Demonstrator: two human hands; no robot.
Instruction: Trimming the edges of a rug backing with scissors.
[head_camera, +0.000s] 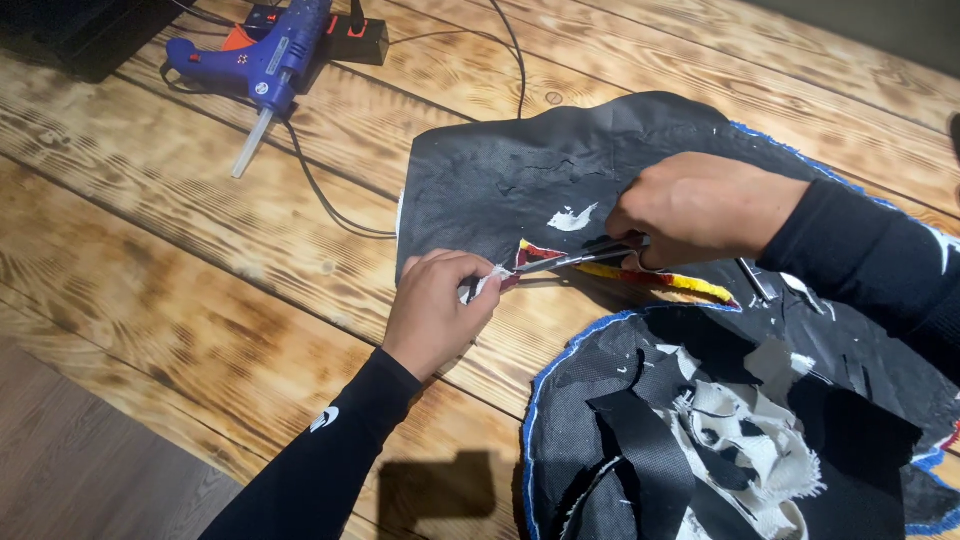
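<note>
A tufted rug piece (520, 185) lies face down on the wooden table, its black backing up, with blue yarn along the edge. My left hand (435, 305) pinches a small scrap of white backing at the rug's cut edge. My right hand (695, 210) holds a pair of scissors (570, 260) whose blades point left toward that scrap. A strip of red and yellow yarn (690, 285) shows along the cut. Both arms wear black sleeves.
A blue glue gun (265, 60) with a clear glue stick lies at the back left, beside a black power strip (355, 35). Its black cable (320, 195) runs across the planks to the rug. Torn black and white backing scraps (740, 430) cover the rug's near right part.
</note>
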